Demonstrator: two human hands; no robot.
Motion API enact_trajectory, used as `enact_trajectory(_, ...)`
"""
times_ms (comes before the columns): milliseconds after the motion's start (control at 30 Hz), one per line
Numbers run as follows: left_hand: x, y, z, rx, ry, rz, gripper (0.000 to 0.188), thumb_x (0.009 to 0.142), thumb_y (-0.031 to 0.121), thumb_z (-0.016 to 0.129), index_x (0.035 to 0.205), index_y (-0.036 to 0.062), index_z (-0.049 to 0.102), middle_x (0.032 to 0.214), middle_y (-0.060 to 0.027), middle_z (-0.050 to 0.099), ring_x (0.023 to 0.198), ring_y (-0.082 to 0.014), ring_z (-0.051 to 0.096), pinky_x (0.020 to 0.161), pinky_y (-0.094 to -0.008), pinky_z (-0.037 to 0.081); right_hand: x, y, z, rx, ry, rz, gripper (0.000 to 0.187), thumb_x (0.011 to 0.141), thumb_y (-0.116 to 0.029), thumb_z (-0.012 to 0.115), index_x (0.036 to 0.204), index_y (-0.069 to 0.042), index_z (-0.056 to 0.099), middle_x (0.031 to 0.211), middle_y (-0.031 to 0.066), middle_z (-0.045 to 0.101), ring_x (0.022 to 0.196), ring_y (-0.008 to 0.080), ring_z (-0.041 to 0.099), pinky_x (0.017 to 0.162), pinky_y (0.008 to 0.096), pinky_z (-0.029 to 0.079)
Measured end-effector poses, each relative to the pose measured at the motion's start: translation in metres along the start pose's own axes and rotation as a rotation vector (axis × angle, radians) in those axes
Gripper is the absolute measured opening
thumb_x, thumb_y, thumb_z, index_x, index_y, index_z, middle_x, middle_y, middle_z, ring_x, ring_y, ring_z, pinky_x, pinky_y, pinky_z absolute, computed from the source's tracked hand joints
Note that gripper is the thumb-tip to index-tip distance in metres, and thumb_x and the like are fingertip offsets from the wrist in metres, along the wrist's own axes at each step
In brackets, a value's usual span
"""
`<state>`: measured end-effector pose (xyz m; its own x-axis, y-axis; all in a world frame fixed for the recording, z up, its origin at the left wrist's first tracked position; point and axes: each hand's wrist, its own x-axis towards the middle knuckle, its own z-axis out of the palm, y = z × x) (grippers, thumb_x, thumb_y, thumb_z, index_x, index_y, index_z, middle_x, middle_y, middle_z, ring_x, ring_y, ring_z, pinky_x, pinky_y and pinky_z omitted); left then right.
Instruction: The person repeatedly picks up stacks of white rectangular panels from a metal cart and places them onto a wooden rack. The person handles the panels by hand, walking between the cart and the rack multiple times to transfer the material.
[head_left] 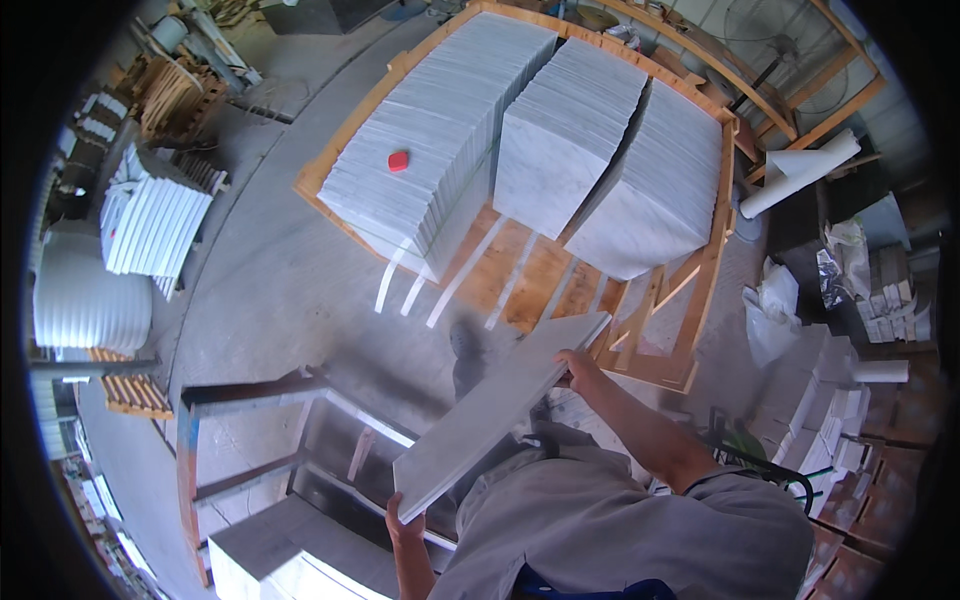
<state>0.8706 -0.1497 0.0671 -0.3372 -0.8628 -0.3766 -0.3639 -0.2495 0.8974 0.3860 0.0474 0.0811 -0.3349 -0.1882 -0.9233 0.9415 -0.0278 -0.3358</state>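
A pale grey stone tile (pixel 500 400) is held tilted in front of my body, its long edge running from lower left to upper right. My left hand (pixel 403 518) grips its lower left corner, with the thumb along the edge. Near the upper right end, my right hand (pixel 577 370) is closed on the edge; some of its fingers are hidden beneath. Ahead stands an open wooden crate (pixel 690 375) with rows of upright white-grey tiles (pixel 440 95) packed face to face. A small red object (pixel 398 161) lies on top of the left row.
A metal frame rack (pixel 250 397) stands at my left, with a stack of tiles (pixel 300 540) behind it. White straps (pixel 465 272) trail from the crate. White plastic (pixel 772 310), a white roll (pixel 800 172) and stacked boxes (pixel 810 400) are at right.
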Motion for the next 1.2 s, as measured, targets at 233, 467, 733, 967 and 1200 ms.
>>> enact_trajectory(233,0.142,0.073,0.044,0.522,-0.176,0.629,0.053,0.062,0.000,0.072,0.108,0.0037,0.045,0.083,-0.0185,0.061,0.078,-0.0312,0.063,0.066,-0.0352,0.051,0.086,-0.048,0.077,-0.011,0.071,0.017,0.038,0.070,-0.010,0.062,0.105,-0.006,0.050,0.093,0.0109,0.058,0.085,0.0291,0.059,0.072,0.0494,0.051)
enact_trajectory(467,0.233,0.098,0.075,0.518,-0.235,0.648,0.052,0.064,-0.001,0.071,0.108,-0.0008,0.044,0.088,-0.0213,0.057,0.078,-0.0341,0.061,0.069,-0.0386,0.051,0.194,-0.068,0.126,-0.004,0.155,0.151,0.035,0.071,-0.010,0.062,0.104,-0.006,0.050,0.094,0.0113,0.059,0.086,0.0278,0.060,0.075,0.0483,0.050)
enact_trajectory(733,0.287,0.090,0.112,0.687,-0.226,0.598,0.051,0.065,-0.003,0.071,0.109,-0.0014,0.045,0.088,-0.0205,0.058,0.077,-0.0328,0.062,0.068,-0.0365,0.052,0.294,-0.068,0.148,0.041,0.057,0.173,0.025,0.075,-0.009,0.057,0.099,-0.001,0.051,0.094,0.0129,0.060,0.084,0.0274,0.062,0.071,0.0456,0.053)
enact_trajectory(967,0.307,0.056,0.156,0.717,-0.163,0.460,0.049,0.065,-0.004,0.068,0.108,-0.0011,0.046,0.092,-0.0215,0.058,0.081,-0.0343,0.060,0.072,-0.0383,0.050,0.369,-0.079,0.154,-0.034,0.080,0.246,0.027,0.076,-0.011,0.058,0.099,0.000,0.051,0.092,0.0127,0.059,0.083,0.0263,0.062,0.071,0.0466,0.053)
enact_trajectory(1200,0.297,0.096,0.200,0.093,0.086,-0.381,0.038,0.071,0.003,0.063,0.105,0.0022,0.047,0.098,-0.0162,0.054,0.087,-0.0269,0.057,0.070,-0.0375,0.049,0.326,-0.058,0.184,-0.084,0.223,0.102,0.030,0.071,-0.014,0.061,0.092,0.006,0.054,0.080,0.0168,0.058,0.071,0.0306,0.063,0.057,0.0408,0.054)
